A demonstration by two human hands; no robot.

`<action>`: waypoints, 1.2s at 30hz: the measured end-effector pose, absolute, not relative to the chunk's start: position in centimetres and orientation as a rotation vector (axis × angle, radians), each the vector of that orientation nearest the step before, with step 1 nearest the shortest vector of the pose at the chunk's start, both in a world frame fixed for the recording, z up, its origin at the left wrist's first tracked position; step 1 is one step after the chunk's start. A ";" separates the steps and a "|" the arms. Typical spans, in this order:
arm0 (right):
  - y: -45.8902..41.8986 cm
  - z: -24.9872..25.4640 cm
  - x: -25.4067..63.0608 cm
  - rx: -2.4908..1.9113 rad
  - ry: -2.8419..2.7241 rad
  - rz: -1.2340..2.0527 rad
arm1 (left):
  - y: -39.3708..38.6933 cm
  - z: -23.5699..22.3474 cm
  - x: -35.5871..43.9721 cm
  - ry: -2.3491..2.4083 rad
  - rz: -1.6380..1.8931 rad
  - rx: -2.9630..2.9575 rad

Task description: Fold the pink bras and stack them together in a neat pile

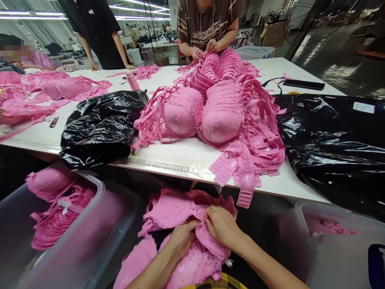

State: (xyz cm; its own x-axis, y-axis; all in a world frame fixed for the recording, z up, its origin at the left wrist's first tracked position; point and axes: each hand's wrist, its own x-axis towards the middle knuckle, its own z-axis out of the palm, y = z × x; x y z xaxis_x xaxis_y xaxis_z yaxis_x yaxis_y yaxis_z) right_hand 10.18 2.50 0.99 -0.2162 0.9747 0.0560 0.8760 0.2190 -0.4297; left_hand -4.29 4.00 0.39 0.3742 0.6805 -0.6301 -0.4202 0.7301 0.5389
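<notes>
Below the table's front edge, over my lap, both hands work on a pink bra (171, 210) with its smooth inner side showing. My left hand (184, 237) grips it near the middle, its fingertips partly tucked under the fabric. My right hand (221, 224) pinches the bra close to the centre, fingers curled in. More pink bras (138, 261) lie under my hands and forearms. On the table ahead, a long row of nested pink bras (222, 114) runs away from me, with straps and bands spilling at both sides.
Black plastic bags (102, 124) flank the row on the white table (168, 156). A measuring tape (159, 165) runs along its edge. Clear bins (99, 188) with bras stand lower left and right. Across the table, a person (210, 28) handles bras; another person (96, 36) stands left.
</notes>
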 end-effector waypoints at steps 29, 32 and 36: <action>2.3 0.8 8.8 -1.588 -1.641 0.348 | 4.1 1.2 -4.6 0.957 0.732 0.538; 2.5 0.8 8.5 -1.569 -1.612 0.350 | 4.0 1.5 -4.8 0.953 0.768 0.483; 2.2 1.0 8.2 -1.550 -1.639 0.417 | 3.8 1.1 -4.5 1.170 0.807 0.588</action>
State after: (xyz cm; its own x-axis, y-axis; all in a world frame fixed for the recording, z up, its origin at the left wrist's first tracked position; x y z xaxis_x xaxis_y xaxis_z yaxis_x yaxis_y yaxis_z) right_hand 8.18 2.20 0.95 0.0964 0.9386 0.3312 0.6660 0.1865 -0.7222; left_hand -4.46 3.78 1.05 0.1745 0.8056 -0.5662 -0.2432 0.5925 0.7680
